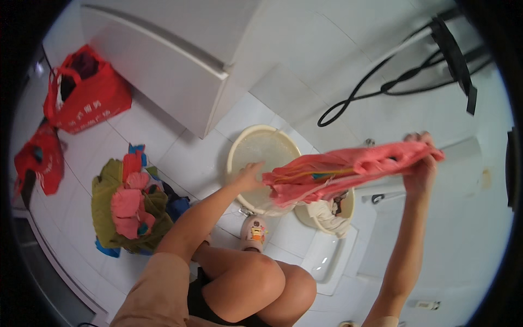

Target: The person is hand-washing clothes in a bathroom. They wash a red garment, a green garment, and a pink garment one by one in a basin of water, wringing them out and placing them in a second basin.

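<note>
My right hand (420,169), raised at the right, is closed around one end of a pink garment (338,169). The cloth is bunched lengthwise and stretches leftward in the air, with a yellow strip and a bit of teal showing in its folds. Its loose end hangs over the right part of a round cream basin (235,150) of cloudy water. Over the basin, close to that loose end, is my left hand (249,177), its fingers stretched out and apart, with nothing seen in them.
A smaller cream bucket (305,217) with pale cloth stands beside a white squat toilet (326,256). Piled on the left floor are clothes (106,207), with red bags (98,103) behind. A white cabinet (158,65) stands beyond; a black hose (359,90) hangs at the right wall.
</note>
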The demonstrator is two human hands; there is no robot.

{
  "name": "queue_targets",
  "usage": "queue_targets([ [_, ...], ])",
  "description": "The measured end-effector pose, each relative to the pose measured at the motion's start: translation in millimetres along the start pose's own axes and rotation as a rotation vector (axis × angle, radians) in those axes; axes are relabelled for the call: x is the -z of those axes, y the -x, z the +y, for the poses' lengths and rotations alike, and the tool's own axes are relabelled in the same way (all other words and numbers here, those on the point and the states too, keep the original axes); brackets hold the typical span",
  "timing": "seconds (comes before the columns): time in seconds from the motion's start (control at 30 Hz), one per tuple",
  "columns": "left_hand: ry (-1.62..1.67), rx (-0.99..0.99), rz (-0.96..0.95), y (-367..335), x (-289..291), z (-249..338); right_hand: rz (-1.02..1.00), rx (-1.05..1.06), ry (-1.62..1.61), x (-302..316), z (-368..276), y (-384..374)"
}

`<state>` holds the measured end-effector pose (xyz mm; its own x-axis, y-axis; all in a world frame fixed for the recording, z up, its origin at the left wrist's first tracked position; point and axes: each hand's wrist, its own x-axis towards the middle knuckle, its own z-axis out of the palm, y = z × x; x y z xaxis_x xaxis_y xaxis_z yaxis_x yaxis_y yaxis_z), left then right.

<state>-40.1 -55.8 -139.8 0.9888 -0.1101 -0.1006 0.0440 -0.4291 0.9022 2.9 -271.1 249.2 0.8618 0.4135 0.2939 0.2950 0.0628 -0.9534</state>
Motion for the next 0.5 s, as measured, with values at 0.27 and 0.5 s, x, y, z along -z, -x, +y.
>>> queue_targets([
  [0.27, 0.459, -0.017, -0.187, 8, -65, 11, 0.067, 0.082, 0.003, 13, -39, 13],
  [0.5, 0.269, -0.23, -0.416, 53, -20, 26, 0.121, 0.154, -0.029, 50, -36, 30],
])
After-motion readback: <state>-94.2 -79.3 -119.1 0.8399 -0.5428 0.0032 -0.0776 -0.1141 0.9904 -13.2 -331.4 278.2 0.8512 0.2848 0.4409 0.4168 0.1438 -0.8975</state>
